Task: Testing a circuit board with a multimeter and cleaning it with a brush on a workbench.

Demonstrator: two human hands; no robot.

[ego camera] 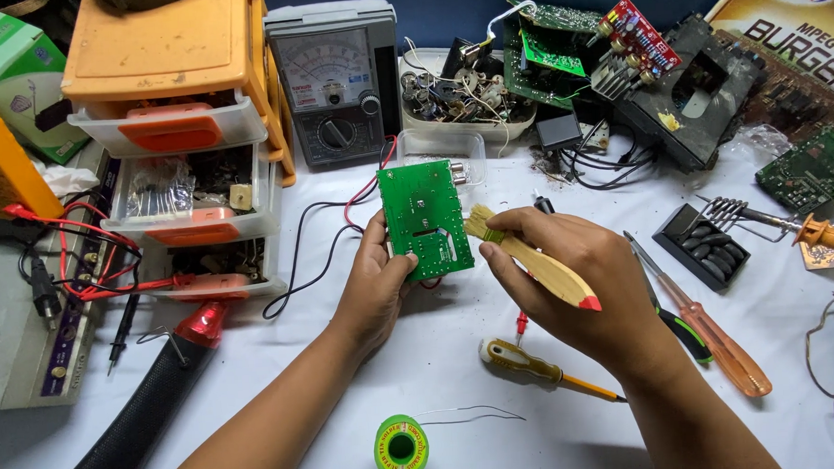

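A green circuit board [425,220] is held upright above the desk [462,375] by the left hand [374,282], whose fingers are closed on its lower left edge, while a small wooden-handled brush [530,256] is gripped in the closed right hand [572,279], its bristles touching the board's right edge. The board is pinched at one corner only, so it could probably be tipped or twisted loose by a firm stroke, and the red and black leads [358,204] running behind it could be snagged. Bristles might also be caught on solder points. The board's far face is hidden, where the leads end cannot be made out, and the solder spool [401,448] lies just below.
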